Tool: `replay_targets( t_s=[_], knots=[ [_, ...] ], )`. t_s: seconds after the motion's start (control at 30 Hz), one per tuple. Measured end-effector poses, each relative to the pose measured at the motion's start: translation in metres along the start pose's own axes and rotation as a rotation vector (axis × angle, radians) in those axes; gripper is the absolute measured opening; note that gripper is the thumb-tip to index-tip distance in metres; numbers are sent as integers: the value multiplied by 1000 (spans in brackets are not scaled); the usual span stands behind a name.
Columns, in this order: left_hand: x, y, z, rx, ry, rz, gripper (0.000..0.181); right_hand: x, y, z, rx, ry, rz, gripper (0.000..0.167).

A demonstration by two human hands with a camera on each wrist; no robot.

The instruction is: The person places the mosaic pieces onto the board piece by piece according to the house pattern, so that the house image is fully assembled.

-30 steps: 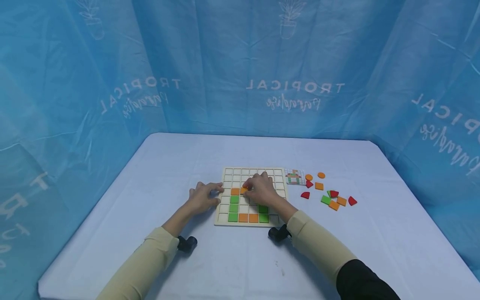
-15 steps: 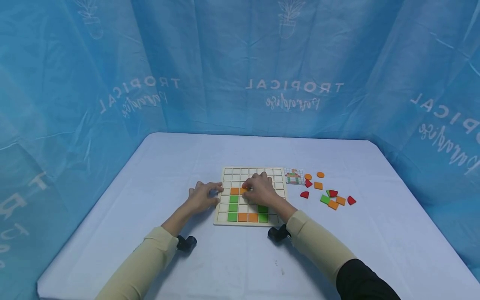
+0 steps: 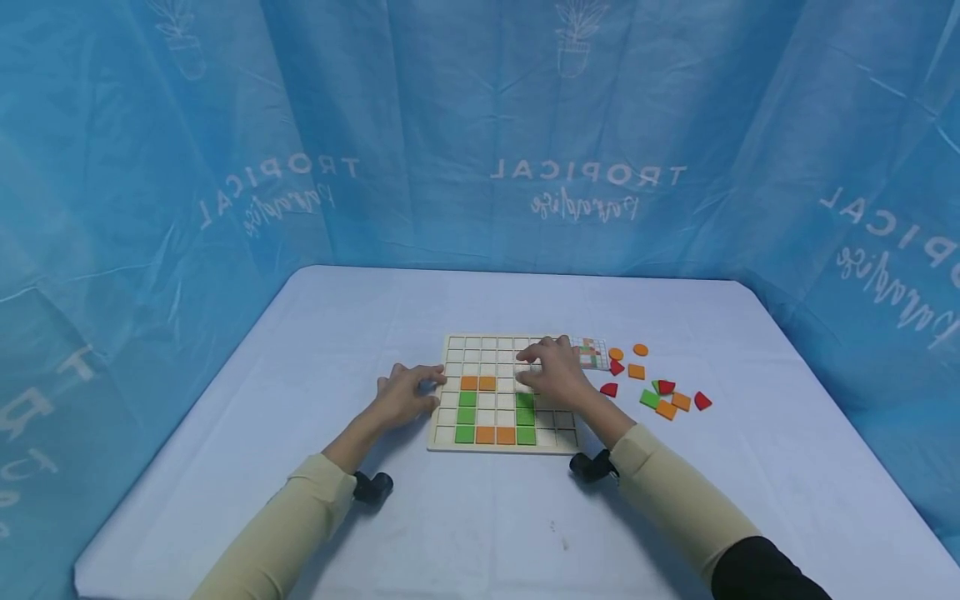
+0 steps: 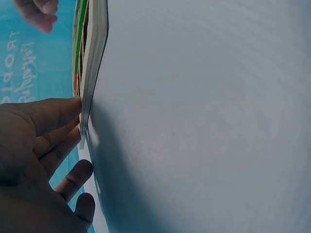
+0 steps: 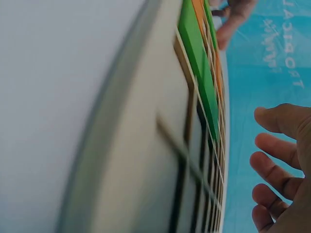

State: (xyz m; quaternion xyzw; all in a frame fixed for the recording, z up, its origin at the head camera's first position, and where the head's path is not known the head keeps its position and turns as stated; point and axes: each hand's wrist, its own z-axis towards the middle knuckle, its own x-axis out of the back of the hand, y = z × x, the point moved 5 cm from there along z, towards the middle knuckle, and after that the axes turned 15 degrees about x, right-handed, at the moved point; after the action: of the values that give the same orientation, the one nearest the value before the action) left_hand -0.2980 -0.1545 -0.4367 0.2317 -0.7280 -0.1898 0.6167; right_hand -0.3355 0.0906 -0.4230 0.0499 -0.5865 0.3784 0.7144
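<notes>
A pale grid board [image 3: 456, 343] lies on the table, with green squares [image 3: 466, 415] and orange squares [image 3: 487, 383] in some cells. My left hand [image 3: 402, 395] touches the board's left edge with thumb and fingertips; in the left wrist view the fingertips of that hand [image 4: 43, 141] rest at the board's edge [image 4: 97, 53]. Above the board's right part hovers my right hand [image 3: 557, 375], fingers relaxed and apart, holding nothing. The right wrist view shows this hand [image 5: 286, 170] raised off the grid, near a green square [image 5: 197, 53].
A patterned card [image 3: 591, 353] lies at the board's upper right, partly behind my right hand. Farther right are loose orange circles [image 3: 641, 350], red pieces [image 3: 702, 401], orange squares [image 3: 637, 372] and a green square [image 3: 650, 399]. A blue curtain [image 3: 450, 125] surrounds the table [image 3: 360, 308].
My right hand has let go of the orange square in the middle row and moved right, uncovering that square and the green squares at the right. My left hand has stayed at the edge.
</notes>
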Motion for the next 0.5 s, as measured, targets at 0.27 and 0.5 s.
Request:
replay_targets(
  t_s=[0.27, 0.5],
  knots=[
    [-1, -1, 2, -1, 5, 0, 34, 34, 42, -28, -67, 76, 47, 32],
    [-1, -2, 2, -1, 3, -3, 35, 54, 86, -58, -223, 86, 109, 41]
  ],
)
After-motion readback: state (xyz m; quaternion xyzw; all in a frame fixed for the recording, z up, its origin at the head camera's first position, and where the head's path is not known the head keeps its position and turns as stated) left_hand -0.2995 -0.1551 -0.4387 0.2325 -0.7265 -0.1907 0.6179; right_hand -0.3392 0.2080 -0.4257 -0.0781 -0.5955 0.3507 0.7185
